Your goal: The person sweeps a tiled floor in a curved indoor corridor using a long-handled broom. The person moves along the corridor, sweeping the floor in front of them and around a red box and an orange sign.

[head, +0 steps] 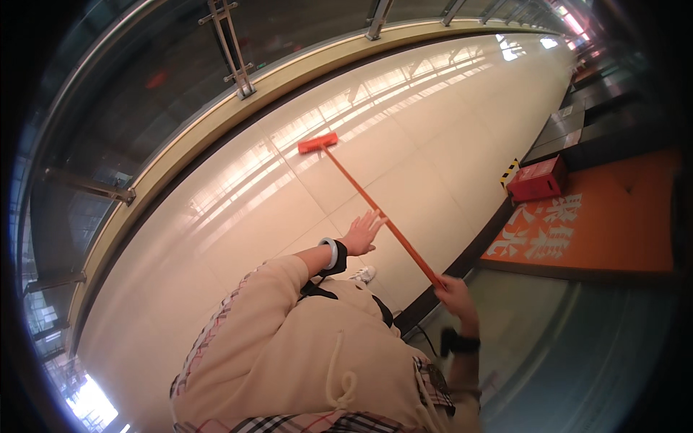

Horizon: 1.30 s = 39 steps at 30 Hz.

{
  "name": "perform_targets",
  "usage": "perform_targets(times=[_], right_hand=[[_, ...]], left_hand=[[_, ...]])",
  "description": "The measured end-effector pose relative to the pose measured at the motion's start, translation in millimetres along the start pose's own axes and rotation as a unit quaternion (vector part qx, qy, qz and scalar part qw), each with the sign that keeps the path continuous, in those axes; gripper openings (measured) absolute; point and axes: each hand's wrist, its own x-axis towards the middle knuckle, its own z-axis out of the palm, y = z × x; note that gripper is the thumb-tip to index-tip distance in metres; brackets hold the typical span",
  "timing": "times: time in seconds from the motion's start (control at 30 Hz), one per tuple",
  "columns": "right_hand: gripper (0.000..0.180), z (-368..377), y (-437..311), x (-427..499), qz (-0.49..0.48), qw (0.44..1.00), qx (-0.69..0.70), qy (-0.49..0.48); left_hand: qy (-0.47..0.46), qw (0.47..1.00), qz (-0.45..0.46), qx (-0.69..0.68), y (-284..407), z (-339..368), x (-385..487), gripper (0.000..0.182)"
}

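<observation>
A push broom with a red bristled head (pixel 318 143) reaches out ahead of me, its head resting on the glossy tiled floor. The long orange handle (pixel 407 244) slants back from it toward my right side. My right hand (pixel 456 296) is wrapped around the near end of that handle. Partway down the handle is my left hand (pixel 361 234), its fingers outstretched and not closed around it. Its fingertips meet the handle in the picture; whether they press on it I cannot tell. A pale bangle (pixel 328 253) and a black band are on the left wrist.
Along the left runs a glass railing with metal posts (pixel 238 70) on a raised curb (pixel 292 70). To the right stand a red box (pixel 537 178) beside black-and-yellow striping (pixel 509 174) and an orange panel (pixel 622 227) bearing white writing. My white shoe (pixel 364 274) shows below.
</observation>
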Motion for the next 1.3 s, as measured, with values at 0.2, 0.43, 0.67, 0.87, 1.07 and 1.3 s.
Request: perform_targets(times=[0.2,0.43,0.67,0.87,1.07,1.3], right_hand=[[0.032,-42.1,-44.4,-198.0,0.259,0.95,0.136,0.106],[0.02,18.9,-53.4,-213.2,0.213,0.925,0.113,0.294],[0.018,68.8,-36.0,-102.2,0.134,0.93,0.124,0.319],[0.027,124.5,-39.7,-25.2,0.095,0.933,0.273,0.212],[0.024,93.4,20.3,-113.7,0.112,0.929,0.162,0.315],[0.019,90.9,86.4,-316.6,0.253,0.854,0.198,0.408]], left_hand=[[-0.145,0.971,0.188,0.009,41.1,38.3,24.9,0.095],[-0.186,0.935,0.301,-0.023,66.7,96.1,12.7,0.081],[-0.021,0.983,0.183,-0.007,0.7,72.5,24.5,0.07],[-0.116,0.987,-0.026,0.104,-21.1,60.6,26.5,0.069],[-0.151,0.977,-0.055,0.141,38.0,115.4,22.8,0.096],[-0.257,0.932,0.229,0.117,199.5,227.1,-5.2,0.103]])
